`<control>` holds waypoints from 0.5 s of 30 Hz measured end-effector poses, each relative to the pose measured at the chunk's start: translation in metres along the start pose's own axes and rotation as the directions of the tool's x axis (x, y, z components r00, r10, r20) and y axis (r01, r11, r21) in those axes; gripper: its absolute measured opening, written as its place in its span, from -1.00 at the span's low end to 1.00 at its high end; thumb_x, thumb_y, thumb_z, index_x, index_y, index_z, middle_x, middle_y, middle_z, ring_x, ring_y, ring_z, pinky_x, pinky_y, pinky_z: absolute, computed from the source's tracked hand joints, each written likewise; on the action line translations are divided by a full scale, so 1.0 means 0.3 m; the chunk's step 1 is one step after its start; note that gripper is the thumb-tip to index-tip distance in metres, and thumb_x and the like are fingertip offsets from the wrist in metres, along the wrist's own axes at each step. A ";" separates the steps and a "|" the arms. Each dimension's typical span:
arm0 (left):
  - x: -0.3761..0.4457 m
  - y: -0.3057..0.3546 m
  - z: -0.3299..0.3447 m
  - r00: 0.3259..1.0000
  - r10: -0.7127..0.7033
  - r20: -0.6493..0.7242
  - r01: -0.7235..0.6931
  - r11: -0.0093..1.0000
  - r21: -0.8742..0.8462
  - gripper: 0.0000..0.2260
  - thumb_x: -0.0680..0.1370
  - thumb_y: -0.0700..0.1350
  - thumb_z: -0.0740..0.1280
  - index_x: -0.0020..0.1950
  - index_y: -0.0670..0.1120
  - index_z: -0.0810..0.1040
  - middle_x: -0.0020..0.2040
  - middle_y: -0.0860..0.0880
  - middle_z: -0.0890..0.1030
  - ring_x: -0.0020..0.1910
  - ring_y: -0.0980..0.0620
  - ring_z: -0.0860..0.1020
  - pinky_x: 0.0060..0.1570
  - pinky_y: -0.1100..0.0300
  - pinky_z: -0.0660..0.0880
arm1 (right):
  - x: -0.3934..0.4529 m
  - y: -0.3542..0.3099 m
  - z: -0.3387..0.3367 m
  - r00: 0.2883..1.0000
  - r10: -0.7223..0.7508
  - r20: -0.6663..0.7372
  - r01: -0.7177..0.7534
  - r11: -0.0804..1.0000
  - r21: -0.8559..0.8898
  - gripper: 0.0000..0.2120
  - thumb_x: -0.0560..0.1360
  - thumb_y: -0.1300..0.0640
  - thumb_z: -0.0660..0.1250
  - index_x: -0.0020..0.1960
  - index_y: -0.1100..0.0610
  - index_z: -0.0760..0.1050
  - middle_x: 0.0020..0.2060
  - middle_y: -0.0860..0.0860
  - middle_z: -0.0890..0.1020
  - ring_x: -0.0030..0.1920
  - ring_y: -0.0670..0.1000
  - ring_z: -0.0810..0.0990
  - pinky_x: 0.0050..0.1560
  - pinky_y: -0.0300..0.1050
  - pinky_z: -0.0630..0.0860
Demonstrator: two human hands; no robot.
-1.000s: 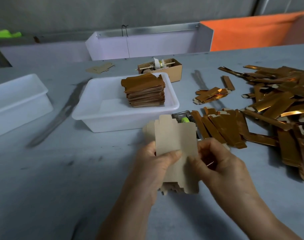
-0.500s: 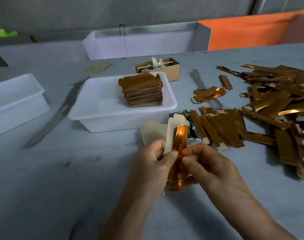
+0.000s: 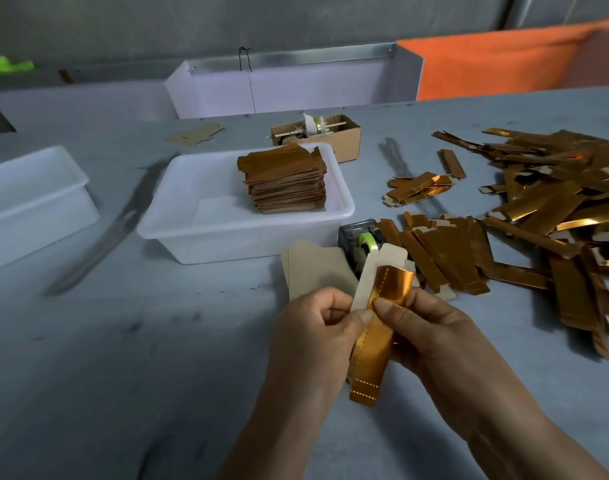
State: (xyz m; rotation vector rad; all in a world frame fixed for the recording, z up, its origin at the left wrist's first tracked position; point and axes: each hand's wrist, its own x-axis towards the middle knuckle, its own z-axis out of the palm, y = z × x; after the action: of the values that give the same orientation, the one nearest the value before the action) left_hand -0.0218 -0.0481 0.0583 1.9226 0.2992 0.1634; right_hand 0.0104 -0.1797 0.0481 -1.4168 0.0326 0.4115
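A gold-foil carton blank (image 3: 374,344) is folded lengthwise between both hands near the table's front middle, its gold side out and a plain cardboard panel showing at the top left. My left hand (image 3: 313,337) pinches its left edge with thumb and fingers. My right hand (image 3: 431,337) grips the right side, thumb pressed on the gold face. A flat blank (image 3: 313,268), cardboard side up, lies on the table just behind my left hand.
A white tub (image 3: 199,233) holds a stack of gold blanks (image 3: 285,181). A tape dispenser (image 3: 360,242) stands beside it. Many folded gold pieces (image 3: 545,216) cover the right of the table. Another white tub (image 3: 29,202) sits left, a small cardboard box (image 3: 344,136) behind.
The blank was held flat with its cardboard side toward me; both hands have folded it lengthwise, so the gold face now shows and the fold has closed further.
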 end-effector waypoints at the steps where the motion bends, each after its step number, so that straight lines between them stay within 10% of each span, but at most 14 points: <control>1: -0.001 0.001 0.004 0.999 0.000 -0.035 0.000 1.000 0.002 -0.93 0.47 0.00 0.44 -0.15 0.10 0.56 -0.31 0.14 0.62 -0.25 0.34 0.58 -0.40 0.51 0.43 | 0.001 -0.001 0.002 1.000 -0.004 -0.007 0.004 1.000 -0.005 -0.81 0.38 0.06 0.33 -0.04 0.04 0.62 -0.16 0.00 0.70 -0.11 -0.02 0.68 -0.23 -0.22 0.57; 9: -0.027 0.008 0.046 0.951 0.203 -0.235 -0.142 0.957 0.251 -0.97 0.48 -0.04 0.44 -0.12 0.09 0.62 -0.19 0.12 0.57 -0.20 0.15 0.56 -0.28 0.33 0.47 | 0.011 -0.019 0.016 0.998 -0.045 -0.049 0.044 0.999 -0.013 -0.87 0.48 0.03 0.28 -0.05 -0.05 0.60 -0.19 -0.05 0.70 -0.15 -0.09 0.68 -0.21 -0.22 0.60; 15: -0.077 -0.001 0.120 0.869 0.492 -0.062 -0.221 0.495 0.840 -0.74 0.36 -0.22 0.42 0.03 -0.23 0.67 -0.25 -0.12 0.58 -0.27 -0.10 0.57 -0.35 0.08 0.53 | 0.030 -0.039 0.038 0.999 -0.011 -0.050 0.011 1.000 0.005 -0.84 0.51 0.11 0.29 -0.12 0.13 0.62 -0.18 0.16 0.66 -0.15 0.02 0.66 -0.21 -0.20 0.61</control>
State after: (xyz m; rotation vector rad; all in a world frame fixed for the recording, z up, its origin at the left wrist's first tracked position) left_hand -0.0348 -0.0870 0.0456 2.9075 0.1575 0.7193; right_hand 0.0196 -0.1676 0.0588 -1.4211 0.0669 0.3665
